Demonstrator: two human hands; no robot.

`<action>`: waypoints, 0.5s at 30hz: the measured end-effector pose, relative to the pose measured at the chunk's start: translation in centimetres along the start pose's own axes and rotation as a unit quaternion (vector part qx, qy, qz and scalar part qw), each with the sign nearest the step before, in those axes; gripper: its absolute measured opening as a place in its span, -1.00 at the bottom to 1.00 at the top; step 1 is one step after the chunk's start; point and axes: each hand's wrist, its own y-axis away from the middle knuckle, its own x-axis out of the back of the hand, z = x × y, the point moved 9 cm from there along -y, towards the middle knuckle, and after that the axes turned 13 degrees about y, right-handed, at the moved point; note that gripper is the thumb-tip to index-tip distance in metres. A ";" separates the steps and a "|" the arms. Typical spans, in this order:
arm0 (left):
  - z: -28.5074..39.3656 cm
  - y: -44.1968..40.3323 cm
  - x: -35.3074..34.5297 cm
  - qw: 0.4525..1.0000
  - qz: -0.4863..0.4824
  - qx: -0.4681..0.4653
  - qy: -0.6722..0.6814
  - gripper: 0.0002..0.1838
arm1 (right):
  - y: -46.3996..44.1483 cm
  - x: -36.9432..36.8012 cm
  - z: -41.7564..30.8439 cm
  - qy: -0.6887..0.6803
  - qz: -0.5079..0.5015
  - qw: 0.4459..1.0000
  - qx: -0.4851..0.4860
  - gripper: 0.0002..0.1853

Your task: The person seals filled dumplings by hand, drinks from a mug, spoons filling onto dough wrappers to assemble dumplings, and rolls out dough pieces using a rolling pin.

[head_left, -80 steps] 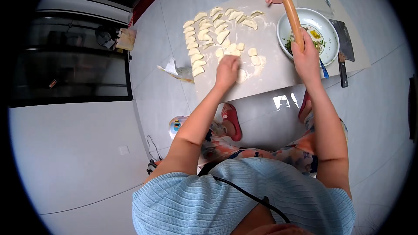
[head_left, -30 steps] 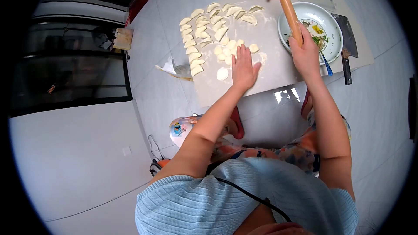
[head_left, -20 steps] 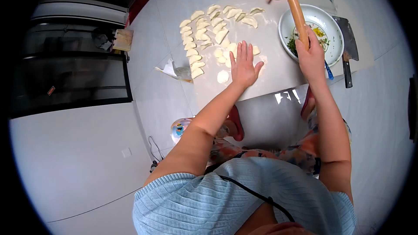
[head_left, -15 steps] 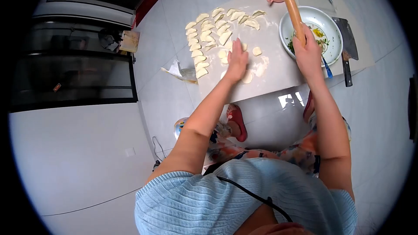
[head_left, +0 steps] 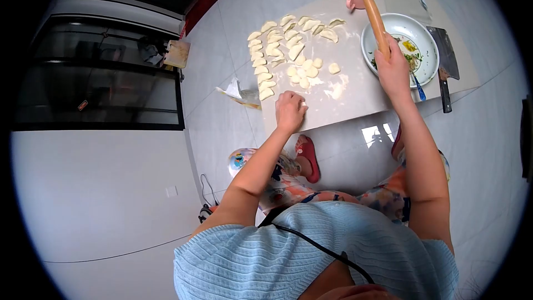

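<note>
My right hand [head_left: 395, 72] is wrapped round the lower end of a wooden rolling pin [head_left: 373, 14], held up at a slant over the bowl's left side. At the table's near edge, my left hand [head_left: 290, 112] has its fingers curled down, with a pale bit of dough [head_left: 303, 104] showing by the thumb. Beyond it lie several small flattened dough pieces [head_left: 304, 72], and one more dough piece [head_left: 334, 69] sits apart to the right. Folded dumplings [head_left: 275, 50] stand in rows on the floured board at the far left.
A white bowl [head_left: 430, 66] holds leftover chopped filling and a blue-handled spoon [head_left: 419, 90]. To its right lies a cleaver [head_left: 444, 58]. A pink mug of tea [head_left: 353, 0] stands at the back. A crumpled bag [head_left: 240, 94] is beside the board's left edge.
My left hand has drawn back toward me from the dough pieces, its fingers going from stretched out to curled. The lone disc near the edge no longer shows. My right hand keeps the rolling pin.
</note>
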 end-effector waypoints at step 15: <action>2.1 -1.8 -2.7 0.990 0.000 -0.018 0.140 -0.86 | -0.2 -0.4 -0.4 0.001 -0.002 1.000 0.006 -0.45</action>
